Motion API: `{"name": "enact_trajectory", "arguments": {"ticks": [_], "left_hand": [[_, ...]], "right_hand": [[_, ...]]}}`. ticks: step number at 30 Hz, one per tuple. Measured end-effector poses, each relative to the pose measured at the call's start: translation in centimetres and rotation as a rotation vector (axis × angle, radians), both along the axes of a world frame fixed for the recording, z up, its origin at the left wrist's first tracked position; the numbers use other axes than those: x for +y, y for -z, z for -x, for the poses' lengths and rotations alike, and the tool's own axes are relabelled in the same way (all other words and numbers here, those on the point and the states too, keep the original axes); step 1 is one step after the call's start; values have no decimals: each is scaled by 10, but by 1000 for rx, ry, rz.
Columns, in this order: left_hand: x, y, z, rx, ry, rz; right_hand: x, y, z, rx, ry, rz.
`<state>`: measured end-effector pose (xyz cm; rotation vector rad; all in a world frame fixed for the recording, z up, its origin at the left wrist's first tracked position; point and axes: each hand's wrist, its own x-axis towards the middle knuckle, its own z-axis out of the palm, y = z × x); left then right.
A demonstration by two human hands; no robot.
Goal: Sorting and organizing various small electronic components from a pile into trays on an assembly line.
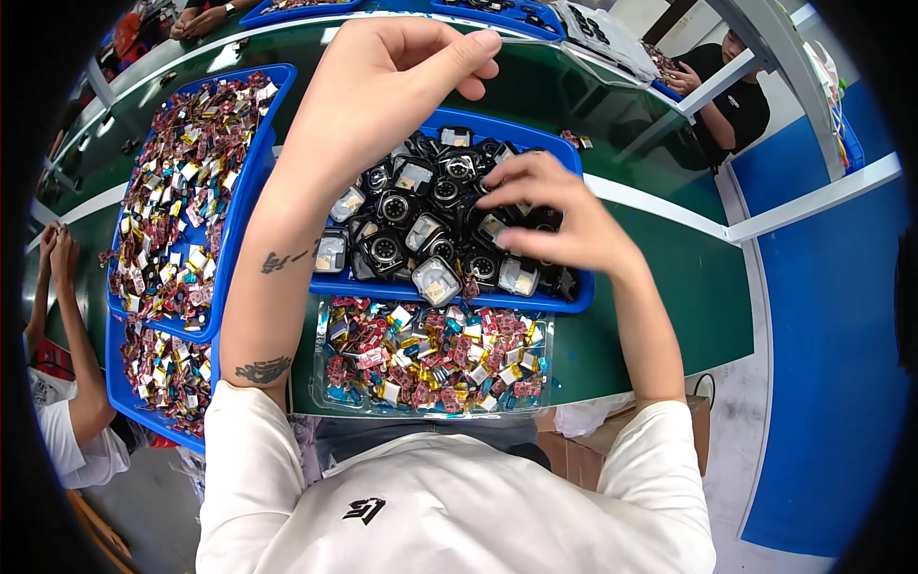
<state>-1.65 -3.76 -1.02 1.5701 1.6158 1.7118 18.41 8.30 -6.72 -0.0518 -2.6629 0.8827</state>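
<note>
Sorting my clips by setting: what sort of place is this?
Probably an electronics assembly line: blue trays heaped with small colourful parts, a tray of black modules under the right hand, and other workers' hands along the green bench.

A clear shallow plastic package (330,330) lies on the green table just in front of the person's chest, touching the near edge of a blue tray. It is a wide rectangle with thin see-through walls, filled with small flat wrapped pieces (435,356) in red, gold, teal and white. 2 white bags (598,33) with dark print lie at the far edge of the table, beside another blue tray. No signs or screens show.
</note>
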Motion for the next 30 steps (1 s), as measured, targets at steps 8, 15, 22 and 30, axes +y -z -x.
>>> {"name": "enact_trajectory", "arguments": {"ticks": [8,15,22,30], "left_hand": [[-5,-9,-9,3,247,30],[-19,-18,-19,56,265,18],[-16,-14,-31,280,70,-158],[-3,-6,-36,463,-102,-234]], "right_hand": [[-35,-8,-4,128,-58,250],[-22,-43,18,460,-17,658],[-29,-50,17,495,152,745],[-26,-48,14,558,231,540]]}}
